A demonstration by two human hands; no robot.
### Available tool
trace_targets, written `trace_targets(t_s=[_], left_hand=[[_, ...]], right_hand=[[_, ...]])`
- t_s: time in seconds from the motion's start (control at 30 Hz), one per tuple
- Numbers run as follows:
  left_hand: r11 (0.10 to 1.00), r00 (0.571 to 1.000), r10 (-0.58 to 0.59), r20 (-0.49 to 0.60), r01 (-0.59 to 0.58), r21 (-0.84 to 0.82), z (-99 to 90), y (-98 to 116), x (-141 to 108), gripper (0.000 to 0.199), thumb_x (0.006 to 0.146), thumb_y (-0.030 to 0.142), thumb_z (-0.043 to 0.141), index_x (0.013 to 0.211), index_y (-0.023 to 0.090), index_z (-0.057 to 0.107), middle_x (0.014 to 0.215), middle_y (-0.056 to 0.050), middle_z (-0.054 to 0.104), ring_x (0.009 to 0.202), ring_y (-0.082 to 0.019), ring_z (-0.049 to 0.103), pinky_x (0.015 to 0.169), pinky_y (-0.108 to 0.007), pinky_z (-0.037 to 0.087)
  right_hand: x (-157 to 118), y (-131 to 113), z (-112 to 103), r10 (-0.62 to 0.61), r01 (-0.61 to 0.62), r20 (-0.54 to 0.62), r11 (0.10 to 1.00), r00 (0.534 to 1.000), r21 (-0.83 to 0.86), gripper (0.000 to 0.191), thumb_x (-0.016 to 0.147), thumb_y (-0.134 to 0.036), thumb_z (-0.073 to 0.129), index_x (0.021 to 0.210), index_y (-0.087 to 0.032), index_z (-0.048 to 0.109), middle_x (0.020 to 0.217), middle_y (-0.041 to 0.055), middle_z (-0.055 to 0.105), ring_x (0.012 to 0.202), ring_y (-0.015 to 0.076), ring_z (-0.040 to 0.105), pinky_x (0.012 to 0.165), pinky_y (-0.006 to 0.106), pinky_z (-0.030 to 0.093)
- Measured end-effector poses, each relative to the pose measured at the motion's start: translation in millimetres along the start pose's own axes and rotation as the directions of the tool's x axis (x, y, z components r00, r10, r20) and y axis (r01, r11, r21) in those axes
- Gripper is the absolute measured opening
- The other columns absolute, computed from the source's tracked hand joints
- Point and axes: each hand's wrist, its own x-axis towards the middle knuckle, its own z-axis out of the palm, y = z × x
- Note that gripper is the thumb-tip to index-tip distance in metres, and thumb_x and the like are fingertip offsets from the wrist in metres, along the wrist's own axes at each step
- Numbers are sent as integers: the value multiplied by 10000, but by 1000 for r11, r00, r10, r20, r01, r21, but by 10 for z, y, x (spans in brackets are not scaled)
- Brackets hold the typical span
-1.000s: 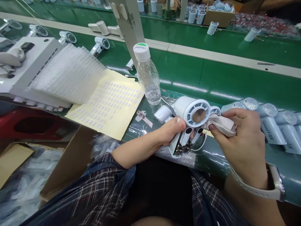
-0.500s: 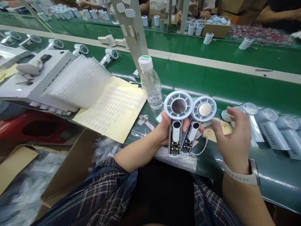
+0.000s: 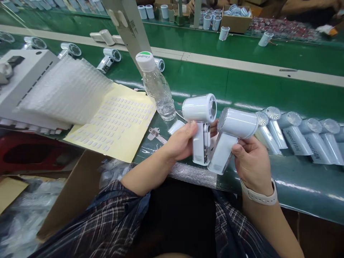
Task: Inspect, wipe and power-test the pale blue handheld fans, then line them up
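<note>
My left hand (image 3: 180,143) is closed round a light-blue handheld fan (image 3: 199,108), held upright; the open side of its handle shows some of the circuit board. Beside it, my right hand (image 3: 254,163) grips a second light-blue handheld fan (image 3: 238,123), tilted, its smooth handle side toward me. The two handles nearly meet at the bottom; whether they touch I cannot tell. Both fans are over the near edge of the green bench. To the right of my right hand lies a row of finished-looking fans (image 3: 298,138), some lettered on the handle.
A water bottle (image 3: 158,87) stands left of the fans. Further left are a yellow sheet of small white stickers (image 3: 113,125), bubble wrap (image 3: 67,93) and a white box (image 3: 27,79). Several open-handled fans (image 3: 109,60) lie on the green belt (image 3: 258,86). A metal post (image 3: 129,28) rises behind the bottle.
My right hand has come left and taken hold of one of the two fans my left hand held. Both fans have turned from facing me to sideways. The view has shifted right.
</note>
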Motion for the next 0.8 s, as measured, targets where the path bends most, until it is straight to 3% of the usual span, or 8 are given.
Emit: trace_targets(t_s=[0.13, 0.27, 0.43, 0.5, 0.63, 0.7, 0.8], left_hand=[[984, 989, -141, 36, 144, -105, -21, 100, -20, 562, 793, 470, 896, 1245, 165, 759, 1192, -93, 805, 1153, -286, 771, 1068, -413, 618], [976, 981, -190, 47, 194, -104, 38, 123, -73, 503, 798, 294, 867, 1259, 158, 715, 1155, -101, 797, 1147, -297, 774, 1073, -437, 608], [986, 983, -156, 96, 161, -46, 178, 174, -123, 508, 882, 345, 858, 1317, 162, 672, 1208, -131, 790, 1215, -303, 766, 1129, -439, 585], [991, 985, -132, 112, 131, 10, 210, 184, -134, 535, 915, 374, 843, 1378, 201, 637, 1258, -131, 781, 1250, -312, 759, 1131, -454, 586], [990, 992, -59, 112, 43, 134, 250, 155, -121, 580, 885, 357, 887, 1387, 244, 620, 1325, -125, 752, 1234, -315, 760, 1047, -446, 624], [983, 993, -44, 112, 23, 182, 283, 122, -96, 598, 813, 333, 947, 1309, 206, 641, 1240, -118, 762, 1145, -297, 778, 1022, -436, 630], [974, 986, -74, 148, 40, 221, 357, 64, -61, 660, 728, 348, 1004, 1242, 184, 623, 1043, -72, 756, 982, -262, 788, 938, -408, 638]], right_hand=[[-45, 5, -72, 22, -24, 33, 996, 999, 84, 653, 682, -704, 977, 1158, -294, 799, 1056, 91, 855, 982, 378, 829, 768, 492, 713], [-66, 6, -111, 0, -3, 30, 995, 1000, 104, 650, 701, -766, 927, 1126, -282, 837, 1033, 85, 855, 893, 344, 831, 739, 455, 715], [-114, -61, -110, -15, 21, -36, 986, 999, 166, 679, 665, -766, 950, 1101, -255, 856, 1021, 78, 846, 876, 293, 813, 741, 385, 710], [-143, -82, -107, -23, 33, -56, 984, 998, 176, 634, 741, -743, 922, 1154, -270, 841, 1092, 77, 838, 947, 291, 807, 774, 392, 709], [-199, -146, -58, -50, 58, -35, 965, 998, 256, 364, 971, -591, 769, 1214, -322, 806, 1221, 60, 803, 1120, 305, 767, 925, 476, 686], [-228, -203, -24, -32, 26, 12, 946, 999, 323, 322, 1021, -538, 655, 1178, -302, 806, 1114, 68, 797, 1045, 294, 758, 916, 484, 676], [-287, -294, 3, 19, -45, 65, 910, 998, 413, 344, 998, -484, 566, 986, -238, 806, 834, 68, 722, 782, 239, 692, 715, 392, 647]])
